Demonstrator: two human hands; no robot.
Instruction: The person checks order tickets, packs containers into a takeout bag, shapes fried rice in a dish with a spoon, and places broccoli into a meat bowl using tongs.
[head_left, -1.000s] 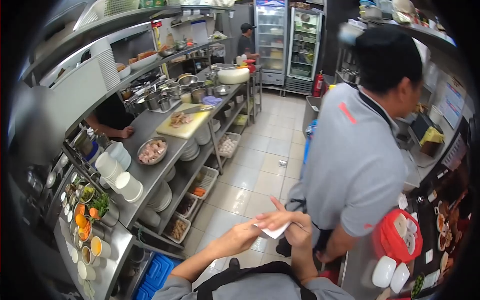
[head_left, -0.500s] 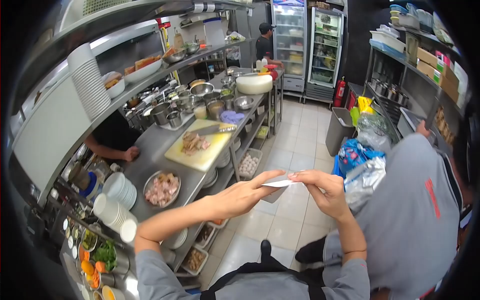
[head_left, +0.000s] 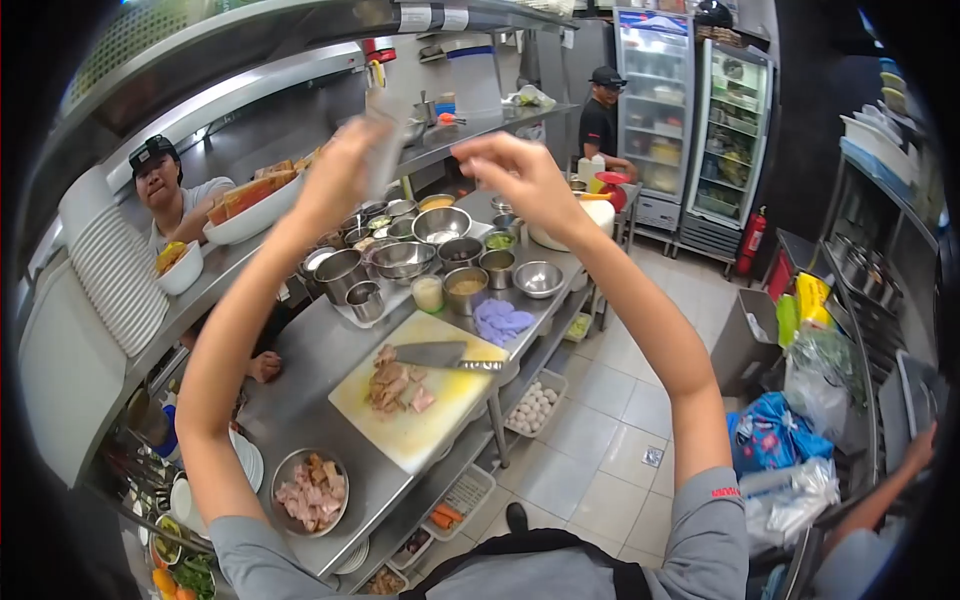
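Observation:
Both my arms are raised over the steel counter. My left hand grips a white slip of paper, blurred by motion, near the upper shelf. To its right, my right hand is held up with fingers loosely bent and apart, holding nothing visible. Below them on the counter lies a yellowish cutting board with cut raw meat and a cleaver. A metal bowl of raw meat pieces stands nearer to me, left of the board.
Metal pots and bowls crowd the counter's far part, near a purple cloth. A person stands behind the counter on the left; another stands by the fridges. Bags and a bin line the right side.
My hands have risen from in front of me toward the shelf and moved apart. The slip, earlier between both hands, is now in the left. The view has turned left; the grey-clad person has mostly left view.

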